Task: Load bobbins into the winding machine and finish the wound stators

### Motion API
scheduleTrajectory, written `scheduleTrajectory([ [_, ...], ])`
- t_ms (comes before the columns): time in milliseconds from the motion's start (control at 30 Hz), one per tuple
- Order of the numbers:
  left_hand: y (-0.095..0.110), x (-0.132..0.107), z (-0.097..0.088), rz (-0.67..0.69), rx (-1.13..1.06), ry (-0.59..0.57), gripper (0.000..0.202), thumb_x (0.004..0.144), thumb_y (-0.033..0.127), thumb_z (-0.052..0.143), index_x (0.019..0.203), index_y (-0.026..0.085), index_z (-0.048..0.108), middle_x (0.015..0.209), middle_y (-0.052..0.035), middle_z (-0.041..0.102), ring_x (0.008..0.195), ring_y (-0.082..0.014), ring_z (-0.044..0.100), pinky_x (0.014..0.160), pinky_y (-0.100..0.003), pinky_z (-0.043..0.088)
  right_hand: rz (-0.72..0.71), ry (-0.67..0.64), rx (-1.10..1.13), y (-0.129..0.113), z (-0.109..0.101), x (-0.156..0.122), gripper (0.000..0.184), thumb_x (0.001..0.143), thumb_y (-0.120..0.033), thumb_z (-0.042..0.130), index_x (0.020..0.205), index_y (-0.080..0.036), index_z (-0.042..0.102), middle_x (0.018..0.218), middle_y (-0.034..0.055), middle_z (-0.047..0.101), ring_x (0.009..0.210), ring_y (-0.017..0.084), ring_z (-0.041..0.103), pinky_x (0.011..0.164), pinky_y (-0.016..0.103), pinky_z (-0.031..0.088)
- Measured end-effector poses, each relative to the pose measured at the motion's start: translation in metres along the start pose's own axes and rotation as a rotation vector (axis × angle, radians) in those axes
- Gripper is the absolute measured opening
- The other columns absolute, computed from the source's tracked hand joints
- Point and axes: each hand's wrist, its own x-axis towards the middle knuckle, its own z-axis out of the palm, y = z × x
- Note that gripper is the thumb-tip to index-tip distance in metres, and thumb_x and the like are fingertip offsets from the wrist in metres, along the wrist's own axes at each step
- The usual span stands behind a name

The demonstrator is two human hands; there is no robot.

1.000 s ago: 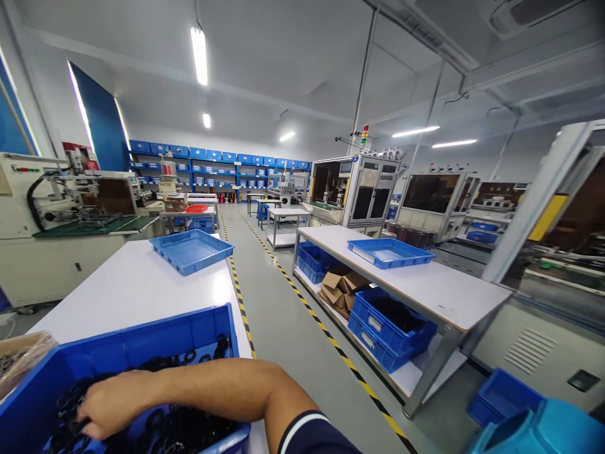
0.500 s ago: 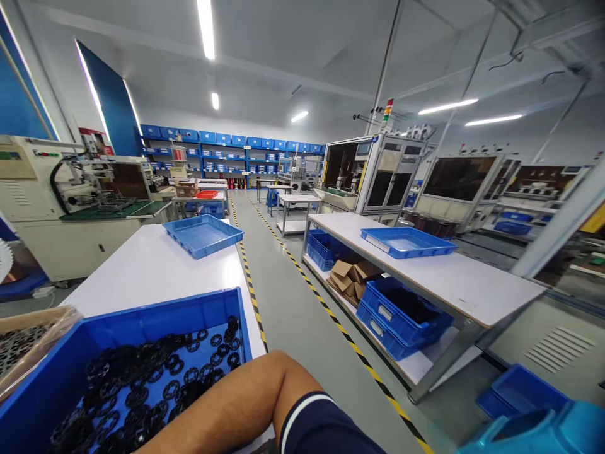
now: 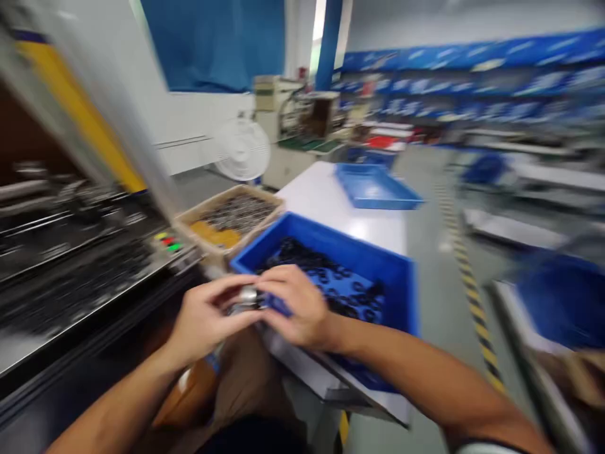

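The silvery metal part (image 3: 248, 294) in the head view sits near the blue plastic bin (image 3: 352, 247), pinched by your left hand (image 3: 201, 321) with your right hand (image 3: 302, 309) pinching its darker end, seemingly a two-handed handling step whose next move calls for steady fingertips.

The left hand (image 3: 203, 321) and right hand (image 3: 297, 306) are bare, like both forearms (image 3: 392, 359). A short sleeve (image 3: 489, 448) with a pale band and thin dark edging circles the right arm (only its end shows). Below are brown trousers (image 3: 250, 372) and a dark shirt (image 3: 255, 436), blurred.
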Motion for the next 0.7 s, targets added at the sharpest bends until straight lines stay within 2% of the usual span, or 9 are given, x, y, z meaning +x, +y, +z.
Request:
scheduleTrajectory([
  [33, -0.004, -0.008, -0.008, -0.041, -0.03, 0.026, 0.044, 0.065, 0.031, 0.086, 0.102, 0.013, 0.07, 0.094, -0.0064, 0.074, 0.083, -0.0193, 0.071, 0.079, -0.03, 0.059, 0.008, 0.023, 0.035, 0.005, -0.001, 0.0, 0.033, 0.086, -0.015, 0.062, 0.118, -0.016, 0.057, 0.109, 0.0127, 0.067, 0.105, 0.021, 0.064, 0.088, 0.039, 0.056],
  [100, -0.013, -0.015, -0.014, -0.081, -0.14, 0.018, 0.05, 0.062, 0.029, 0.087, 0.106, 0.012, 0.07, 0.093, -0.008, 0.075, 0.083, -0.0199, 0.072, 0.081, -0.03, 0.059, -0.007, 0.002, 0.052, 0.014, -0.001, 0.002, 0.038, 0.083, -0.01, 0.062, 0.119, -0.019, 0.057, 0.106, 0.0114, 0.067, 0.101, 0.022, 0.065, 0.084, 0.041, 0.057],
  [233, -0.025, -0.015, -0.009, -0.078, -0.271, 0.048, 0.05, 0.06, 0.024, 0.088, 0.106, 0.012, 0.071, 0.091, -0.0075, 0.075, 0.081, -0.0185, 0.072, 0.081, -0.029, 0.06, -0.041, -0.035, 0.05, 0.011, -0.002, 0.004, 0.039, 0.082, -0.008, 0.063, 0.118, -0.022, 0.059, 0.104, 0.0106, 0.067, 0.098, 0.023, 0.066, 0.081, 0.042, 0.058],
  [533, -0.031, -0.028, -0.009, -0.162, -0.511, 0.008, 0.051, 0.059, 0.013, 0.088, 0.107, 0.013, 0.07, 0.09, -0.0054, 0.075, 0.083, -0.0164, 0.072, 0.083, -0.027, 0.059, -0.058, -0.089, 0.066, 0.008, 0.002, 0.001, 0.037, 0.081, -0.012, 0.069, 0.116, -0.017, 0.06, 0.101, 0.0119, 0.066, 0.095, 0.024, 0.065, 0.08, 0.041, 0.058],
  [700, -0.03, -0.031, -0.01, -0.184, -0.537, 0.011, 0.05, 0.058, 0.013, 0.088, 0.105, 0.012, 0.071, 0.091, -0.0065, 0.075, 0.085, -0.0178, 0.073, 0.085, -0.028, 0.059, -0.091, -0.107, 0.051, 0.006, 0.002, 0.002, 0.041, 0.081, -0.01, 0.067, 0.12, -0.017, 0.058, 0.102, 0.0124, 0.066, 0.097, 0.023, 0.065, 0.081, 0.041, 0.058],
])
